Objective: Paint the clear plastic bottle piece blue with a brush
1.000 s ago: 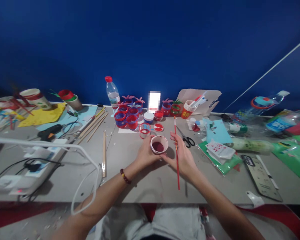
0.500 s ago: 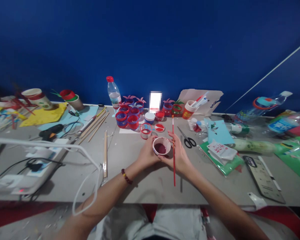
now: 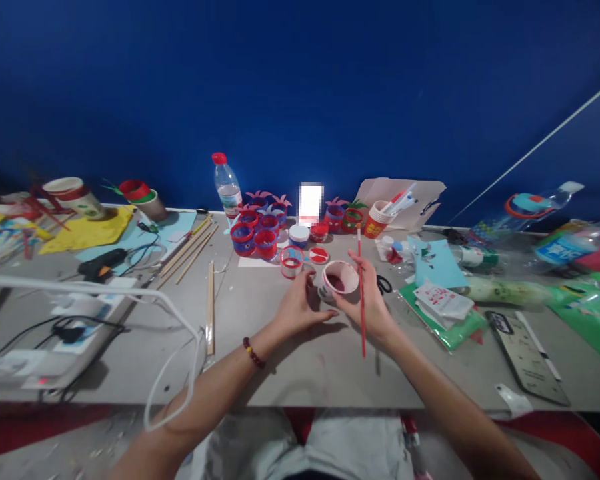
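Note:
Gripped in my right hand [image 3: 373,303] is a white paper cup [image 3: 342,279], its mouth tilted toward me and dark reddish inside. The same hand also keeps a red-handled paintbrush [image 3: 363,313] upright against its fingers. My left hand [image 3: 300,303] is open just left of the cup, thumb and fingers apart. Beyond the hands are a clear jar with a red rim [image 3: 292,263], a round red-and-white lid [image 3: 319,255] and a white-lidded paint pot [image 3: 299,235]. A pair of scissors [image 3: 384,285] lies partly hidden behind my right hand.
Several painted cups [image 3: 266,245] with paper leaves stand near a water bottle [image 3: 229,190]. On the left are wooden sticks [image 3: 211,310], a glue gun [image 3: 101,264] and a power strip [image 3: 93,327]. Rightward lie a green packet [image 3: 445,327], a phone [image 3: 527,360] and a pen cup [image 3: 379,220].
The paper cup has moved right with my right hand and tilted. My left hand has let go of it and opened. The paintbrush has shifted right too.

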### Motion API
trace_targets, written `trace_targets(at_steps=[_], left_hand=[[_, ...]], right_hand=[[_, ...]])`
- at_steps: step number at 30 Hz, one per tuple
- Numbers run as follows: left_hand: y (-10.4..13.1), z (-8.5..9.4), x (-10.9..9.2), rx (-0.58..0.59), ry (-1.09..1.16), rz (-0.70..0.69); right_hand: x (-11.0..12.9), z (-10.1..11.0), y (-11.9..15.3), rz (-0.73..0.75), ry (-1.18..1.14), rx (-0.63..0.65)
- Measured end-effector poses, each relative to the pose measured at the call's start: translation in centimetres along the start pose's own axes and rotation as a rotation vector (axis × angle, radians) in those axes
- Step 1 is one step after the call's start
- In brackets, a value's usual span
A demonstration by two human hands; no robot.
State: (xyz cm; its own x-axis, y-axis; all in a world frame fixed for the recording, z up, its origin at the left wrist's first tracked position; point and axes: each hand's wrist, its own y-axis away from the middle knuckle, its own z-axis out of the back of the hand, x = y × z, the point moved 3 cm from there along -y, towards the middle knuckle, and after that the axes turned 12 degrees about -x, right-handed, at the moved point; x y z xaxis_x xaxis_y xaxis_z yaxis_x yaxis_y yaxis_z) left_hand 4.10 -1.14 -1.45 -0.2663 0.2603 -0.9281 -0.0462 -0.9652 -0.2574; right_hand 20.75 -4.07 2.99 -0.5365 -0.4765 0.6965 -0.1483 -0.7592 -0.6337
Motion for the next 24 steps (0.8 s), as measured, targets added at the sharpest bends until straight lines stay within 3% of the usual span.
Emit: trace_targets(at_steps=[6, 13, 18, 24], left_hand=[[0.0, 0.0, 0.2, -0.013, -0.125, -0.085], [0.4, 0.0, -0.6, 0.079, -0.256, -0.226], [0.5, 0.0, -0.4, 0.122, -0.309, -0.306], [0.5, -0.2, 0.1, 0.142, -0.338, -0.346]], right_hand=[[-3.9, 1.1, -4.7, 0.066, 0.145, -0.106], [-10.2, -1.2, -8.8, 0.113, 0.277, -0.185], [-11.8, -2.8, -10.1, 0.100, 0.340, -0.196], [-12.2, -3.0, -10.3, 0.100, 0.382, -0.194]])
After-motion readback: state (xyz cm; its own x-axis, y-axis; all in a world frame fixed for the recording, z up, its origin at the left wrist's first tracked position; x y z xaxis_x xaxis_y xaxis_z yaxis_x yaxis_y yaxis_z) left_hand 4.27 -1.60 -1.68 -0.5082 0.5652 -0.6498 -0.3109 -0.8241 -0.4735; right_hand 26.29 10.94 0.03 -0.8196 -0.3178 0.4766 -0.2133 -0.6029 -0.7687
